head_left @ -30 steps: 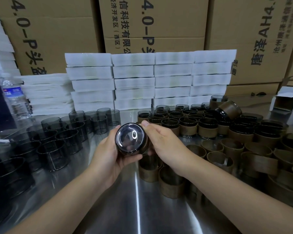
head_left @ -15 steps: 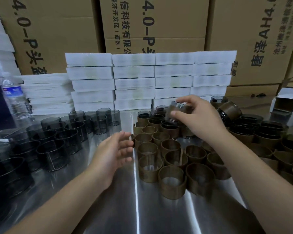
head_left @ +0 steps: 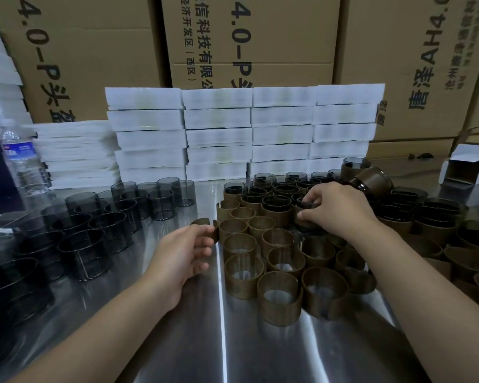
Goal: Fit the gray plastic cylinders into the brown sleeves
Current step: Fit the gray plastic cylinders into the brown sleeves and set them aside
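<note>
Steel tabletop (head_left: 260,355): left fingers (head_left: 203,240) pinch a sleeve (head_left: 202,221), upright cylinders (head_left: 114,228) to their left; right fingers (head_left: 313,194) clamp a sleeved one (head_left: 306,210).

We logged the left forearm (head_left: 108,322) and right forearm (head_left: 426,286), both bare up to the frame edge. Left hand (head_left: 187,252) and right hand (head_left: 340,208) were likewise bare, fingers slender. Whatever was worn higher up lay outside our view.

Dim, even light — a bright glare streak runs down the steel table (head_left: 220,313) — edges bowed and softly blurred.
</note>
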{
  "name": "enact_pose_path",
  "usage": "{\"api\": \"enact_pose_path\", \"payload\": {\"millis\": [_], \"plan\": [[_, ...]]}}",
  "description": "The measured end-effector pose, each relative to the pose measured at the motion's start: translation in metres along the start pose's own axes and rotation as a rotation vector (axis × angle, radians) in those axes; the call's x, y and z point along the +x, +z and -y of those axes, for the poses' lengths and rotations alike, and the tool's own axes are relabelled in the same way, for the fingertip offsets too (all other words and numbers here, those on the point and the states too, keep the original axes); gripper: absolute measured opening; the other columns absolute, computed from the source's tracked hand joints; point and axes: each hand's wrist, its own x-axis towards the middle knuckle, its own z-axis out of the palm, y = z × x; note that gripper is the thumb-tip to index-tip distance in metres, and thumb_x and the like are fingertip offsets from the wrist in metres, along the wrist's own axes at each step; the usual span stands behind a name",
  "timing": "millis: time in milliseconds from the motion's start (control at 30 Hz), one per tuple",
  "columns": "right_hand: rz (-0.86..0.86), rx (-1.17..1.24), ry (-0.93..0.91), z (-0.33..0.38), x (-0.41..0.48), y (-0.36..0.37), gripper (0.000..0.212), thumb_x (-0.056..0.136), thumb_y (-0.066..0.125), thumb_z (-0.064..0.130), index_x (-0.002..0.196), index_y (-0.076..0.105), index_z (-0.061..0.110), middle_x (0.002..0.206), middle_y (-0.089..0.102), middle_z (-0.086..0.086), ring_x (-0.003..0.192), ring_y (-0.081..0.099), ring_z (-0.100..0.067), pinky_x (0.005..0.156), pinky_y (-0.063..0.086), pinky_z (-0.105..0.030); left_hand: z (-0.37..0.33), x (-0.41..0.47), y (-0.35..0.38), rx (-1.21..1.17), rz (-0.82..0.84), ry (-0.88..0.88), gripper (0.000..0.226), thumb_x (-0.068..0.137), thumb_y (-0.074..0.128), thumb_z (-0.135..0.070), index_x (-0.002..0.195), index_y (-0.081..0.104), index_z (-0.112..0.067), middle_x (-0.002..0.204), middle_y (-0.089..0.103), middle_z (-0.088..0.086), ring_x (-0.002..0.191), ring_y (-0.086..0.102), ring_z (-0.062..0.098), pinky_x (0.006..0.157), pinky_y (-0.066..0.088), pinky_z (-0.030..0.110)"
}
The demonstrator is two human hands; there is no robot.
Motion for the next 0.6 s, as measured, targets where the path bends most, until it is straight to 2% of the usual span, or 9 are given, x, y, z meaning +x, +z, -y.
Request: {"api": "enact_pose_path", "payload": {"millis": [133, 600], "plan": [[0.036, -0.031, -0.015, 0.001, 0.000, 0.008, 0.021, 0.078, 0.073, 0.041, 0.095, 0.064, 0.031, 0.101, 0.067, 0.006, 0.098, 0.061, -0.018, 0.083, 0.049, -0.030, 0.000, 0.000, 0.000, 0.005, 0.002, 0.011, 0.017, 0.094, 0.055, -0.015, 0.085, 0.070, -0.013, 0.052, 0.058, -0.006, 0.042, 0.052, 0.002, 0.036, 0.039, 0.014], [0.071, -0.078, -0.040, 0.001, 0.000, 0.022, 0.016, 0.081, 0.070, 0.041, 0.086, 0.057, 0.033, 0.098, 0.067, 0.004, 0.096, 0.060, -0.018, 0.076, 0.045, -0.028, 0.001, 0.000, 0.000, 0.025, 0.010, 0.008, 0.017, 0.093, 0.056, -0.014, 0.085, 0.070, -0.012, 0.052, 0.059, -0.006, 0.042, 0.052, 0.002, 0.036, 0.039, 0.016]]}}
